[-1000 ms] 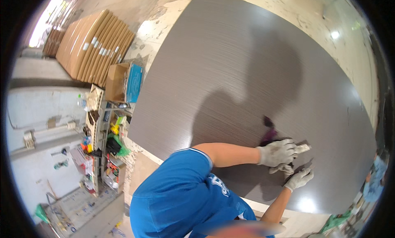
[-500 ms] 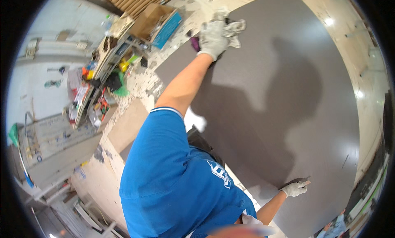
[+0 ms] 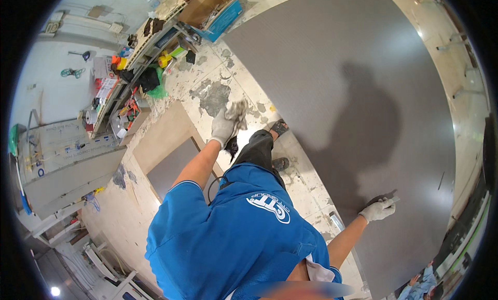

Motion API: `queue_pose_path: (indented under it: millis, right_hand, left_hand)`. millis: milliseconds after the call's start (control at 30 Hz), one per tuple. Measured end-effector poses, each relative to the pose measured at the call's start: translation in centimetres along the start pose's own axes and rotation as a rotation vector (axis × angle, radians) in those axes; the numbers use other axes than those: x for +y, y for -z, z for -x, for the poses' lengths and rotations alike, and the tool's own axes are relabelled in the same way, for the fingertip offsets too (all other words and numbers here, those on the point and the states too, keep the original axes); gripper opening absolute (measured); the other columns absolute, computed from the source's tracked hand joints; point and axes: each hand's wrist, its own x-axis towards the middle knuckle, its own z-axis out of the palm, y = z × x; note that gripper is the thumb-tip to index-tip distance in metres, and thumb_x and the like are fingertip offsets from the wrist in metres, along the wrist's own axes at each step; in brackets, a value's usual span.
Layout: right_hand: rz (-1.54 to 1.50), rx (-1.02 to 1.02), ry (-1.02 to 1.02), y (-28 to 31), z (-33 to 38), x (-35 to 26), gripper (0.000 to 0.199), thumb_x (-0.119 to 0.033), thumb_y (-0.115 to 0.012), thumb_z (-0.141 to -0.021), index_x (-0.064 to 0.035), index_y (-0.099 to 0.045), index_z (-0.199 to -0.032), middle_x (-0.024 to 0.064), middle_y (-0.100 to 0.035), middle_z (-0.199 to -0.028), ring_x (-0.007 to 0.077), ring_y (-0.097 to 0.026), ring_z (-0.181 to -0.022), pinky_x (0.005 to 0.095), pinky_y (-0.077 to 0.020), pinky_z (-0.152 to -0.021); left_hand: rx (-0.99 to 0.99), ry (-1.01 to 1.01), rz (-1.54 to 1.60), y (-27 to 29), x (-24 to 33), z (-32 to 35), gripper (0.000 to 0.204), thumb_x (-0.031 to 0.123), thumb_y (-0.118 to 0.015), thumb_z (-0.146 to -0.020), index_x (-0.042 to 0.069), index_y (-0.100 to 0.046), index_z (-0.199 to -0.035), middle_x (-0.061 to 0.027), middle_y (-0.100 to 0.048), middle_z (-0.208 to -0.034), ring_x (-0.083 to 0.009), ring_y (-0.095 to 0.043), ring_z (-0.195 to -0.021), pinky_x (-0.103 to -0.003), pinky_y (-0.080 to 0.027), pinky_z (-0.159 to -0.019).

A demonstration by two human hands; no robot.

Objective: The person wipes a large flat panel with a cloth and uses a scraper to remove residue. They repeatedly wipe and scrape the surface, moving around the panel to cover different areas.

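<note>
My left hand (image 3: 223, 130), in a pale work glove, is closed round a crumpled, stained rag (image 3: 237, 114). It hangs over the floor, apart from the large grey panel (image 3: 295, 51). Something dark shows just below that hand; I cannot make out what it is. My right hand (image 3: 377, 210), gloved too, is low over the near right part of the panel. Its fingers are closed on a small, pale, flat piece (image 3: 397, 199) whose kind is unclear. A broad shadow falls across the panel's middle.
A shelf (image 3: 127, 66) crowded with tools and bags lines the left wall. Near it stands an open blue-sided cardboard box (image 3: 220, 22). A smaller grey board (image 3: 174, 165) lies on the floor (image 3: 212, 95) to my left. Part of another person (image 3: 423, 284) shows at lower right.
My left hand has drawn back with the rag from the panel's far left edge to over the floor. My right hand has shifted slightly farther along the panel.
</note>
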Motion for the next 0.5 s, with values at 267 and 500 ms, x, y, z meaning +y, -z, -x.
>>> queue_pose_path:
  millis: [267, 500]
  right_hand:
    - [0.032, -0.061, 0.143, 1.2, 1.5, 0.9, 0.044, -0.036, -0.054, -0.108, 0.0039, -0.057, -0.125, 0.009, -0.062, -0.093, 0.016, -0.057, -0.078, 0.032, -0.0513, -0.07]
    - [0.183, -0.04, 0.181, 0.9, 0.7, 1.7, 0.042, -0.036, -0.053, -0.107, 0.003, -0.061, -0.122, 0.0145, -0.069, -0.1, 0.0255, -0.066, -0.085, 0.0416, -0.0521, -0.077]
  left_hand:
    - [0.363, -0.38, 0.136, -4.8, 12.1, -0.2, 0.055, 0.025, -0.084, -0.078, 0.009, -0.057, -0.124, -0.0207, -0.053, -0.127, -0.0439, -0.064, -0.102, -0.05, -0.055, -0.09]
    - [0.457, -0.139, 0.301, -6.2, 12.4, -4.8, 0.05, 0.027, -0.083, -0.076, 0.012, -0.059, -0.117, -0.0202, -0.052, -0.128, -0.0435, -0.061, -0.11, -0.049, -0.053, -0.093]
